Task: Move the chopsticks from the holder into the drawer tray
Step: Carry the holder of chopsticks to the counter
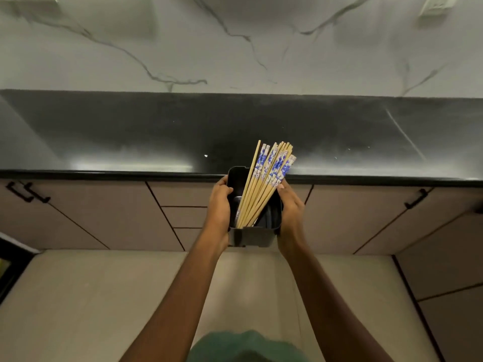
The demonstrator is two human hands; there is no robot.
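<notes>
The black holder (252, 237) is held up between two hands, just in front of the edge of the dark counter (130, 131). The left hand (219, 205) grips the holder's left wall, with the thumb hooked over the rim. The right hand (290, 207) grips the right wall, and its thumb sits at the rim, right beside the sticks. Both hands are wrapped around the holder and neither one holds a stick. The chopsticks (261, 189) stand in a bunch inside the holder, between the two hands. Their thin ends are down in the bottom, on the side near the person. Their long way runs up and away from the person, and they lean over toward the right hand. The tops, some plain wood and some with blue flowers, fan out past the far rim, above the thumbs. So the right hand is the closer one to the tops, and I think it is the easier one to let go and pull the bunch out the long way. Something dark lies in the holder beside the sticks, but it is too dim to tell what. The drawer fronts (183, 216) are down below the grip and a bit to the left, all closed. No drawer tray shows, so a drawer likely has to be opened first.
</notes>
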